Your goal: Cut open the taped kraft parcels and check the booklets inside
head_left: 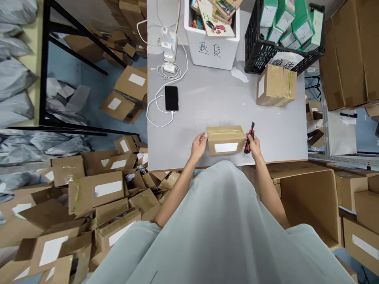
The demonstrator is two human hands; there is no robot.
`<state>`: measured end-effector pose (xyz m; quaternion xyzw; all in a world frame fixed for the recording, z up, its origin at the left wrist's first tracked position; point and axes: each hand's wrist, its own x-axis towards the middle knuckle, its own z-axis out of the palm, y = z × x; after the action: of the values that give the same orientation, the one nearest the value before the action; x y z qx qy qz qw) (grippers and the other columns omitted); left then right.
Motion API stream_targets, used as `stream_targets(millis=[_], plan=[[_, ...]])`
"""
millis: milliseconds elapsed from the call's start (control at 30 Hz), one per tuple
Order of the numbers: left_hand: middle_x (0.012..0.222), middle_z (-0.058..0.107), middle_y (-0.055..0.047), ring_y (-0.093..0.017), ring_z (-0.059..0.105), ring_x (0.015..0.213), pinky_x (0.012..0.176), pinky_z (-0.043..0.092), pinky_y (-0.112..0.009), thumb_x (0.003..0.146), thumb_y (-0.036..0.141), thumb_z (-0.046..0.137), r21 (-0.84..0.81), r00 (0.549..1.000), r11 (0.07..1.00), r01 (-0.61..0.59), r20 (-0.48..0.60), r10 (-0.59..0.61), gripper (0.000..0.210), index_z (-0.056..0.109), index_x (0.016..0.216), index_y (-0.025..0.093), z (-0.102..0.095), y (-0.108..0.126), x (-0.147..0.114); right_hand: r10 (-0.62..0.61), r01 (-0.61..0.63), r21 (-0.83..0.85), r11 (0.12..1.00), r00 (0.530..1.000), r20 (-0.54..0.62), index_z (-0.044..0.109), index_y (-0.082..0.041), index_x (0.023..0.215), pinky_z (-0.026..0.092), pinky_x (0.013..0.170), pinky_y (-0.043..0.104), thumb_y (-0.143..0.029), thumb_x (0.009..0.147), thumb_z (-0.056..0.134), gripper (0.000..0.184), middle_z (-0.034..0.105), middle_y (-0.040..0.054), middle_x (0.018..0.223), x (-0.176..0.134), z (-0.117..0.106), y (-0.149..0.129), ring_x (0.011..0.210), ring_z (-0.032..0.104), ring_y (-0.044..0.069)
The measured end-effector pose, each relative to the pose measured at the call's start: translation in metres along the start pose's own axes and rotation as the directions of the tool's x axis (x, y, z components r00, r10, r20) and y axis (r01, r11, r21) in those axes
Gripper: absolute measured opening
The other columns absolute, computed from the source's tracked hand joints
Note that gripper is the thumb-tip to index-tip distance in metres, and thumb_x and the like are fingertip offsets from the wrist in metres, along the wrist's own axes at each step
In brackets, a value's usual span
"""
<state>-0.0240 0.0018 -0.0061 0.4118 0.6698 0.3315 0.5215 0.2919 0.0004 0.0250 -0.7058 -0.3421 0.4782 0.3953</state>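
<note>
White charging cable [172, 113] runs to a black smartphone [171, 98] on the grey table [213, 100]; any cutting is best done well clear of both. Next, the left hand [197, 146] has its fingers at the left end of a small taped carton [211, 144]; whether they pinch or merely steady it, I cannot tell. The carton lies near the table's front edge, white label [226, 147] on its front side, packing tape [225, 131] along its top. A firm hold low on that end should stop it sliding. Just beside its right end, the right hand [254, 146] grips a red-and-black utility knife [251, 131]; blade extension is unclear. Shallow strokes, directed away from the left fingers, would be safest.
</note>
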Motion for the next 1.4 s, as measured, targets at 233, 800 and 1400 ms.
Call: stream_targets(millis=[233, 800, 1400], plan=[[0.144, 0.075, -0.016, -0.028, 0.08, 0.12, 0.108, 0.067, -0.048, 0.092, 0.034, 0.079, -0.16, 0.998, 0.985, -0.064, -0.014, 0.063, 0.043, 0.074, 0.132, 0.02, 0.007, -0.013, -0.037, 0.034, -0.027, 0.108, 0.994, 0.998, -0.061, 0.068, -0.021, 0.118, 0.065, 0.091, 0.042, -0.075, 0.087, 0.072, 0.062, 0.084, 0.0159, 0.119, -0.049, -0.011, 0.015, 0.105, 0.081, 0.027], [0.161, 0.058, -0.013, -0.031, 0.061, 0.149, 0.12, 0.057, -0.045, 0.087, 0.021, 0.08, 0.036, 0.966, 0.972, -0.232, 0.122, 0.227, 0.084, 0.053, 0.167, 0.03, 0.006, -0.034, -0.06, -0.095, 0.129, -0.515, 0.848, 0.991, 0.092, 0.07, -0.022, 0.106, 0.057, 0.073, 0.034, -0.079, 0.102, 0.044, 0.062, 0.082, 0.0126, 0.11, -0.059, -0.026, -0.044, 0.088, 0.075, 0.024], [0.177, 0.04, -0.015, -0.038, 0.034, 0.169, 0.136, 0.039, -0.055, 0.087, 0.058, 0.088, -0.206, 0.907, 0.954, -0.218, 0.318, 0.276, 0.086, 0.059, 0.162, 0.029, 0.01, -0.051, -0.038, 0.298, 0.634, -0.734, -0.244, 0.769, 0.565, 0.074, -0.014, 0.13, 0.051, 0.086, 0.037, -0.057, 0.12, 0.038, 0.057, 0.083, 0.0209, 0.121, -0.079, 0.098, -0.127, 0.111, 0.079, 0.035]])
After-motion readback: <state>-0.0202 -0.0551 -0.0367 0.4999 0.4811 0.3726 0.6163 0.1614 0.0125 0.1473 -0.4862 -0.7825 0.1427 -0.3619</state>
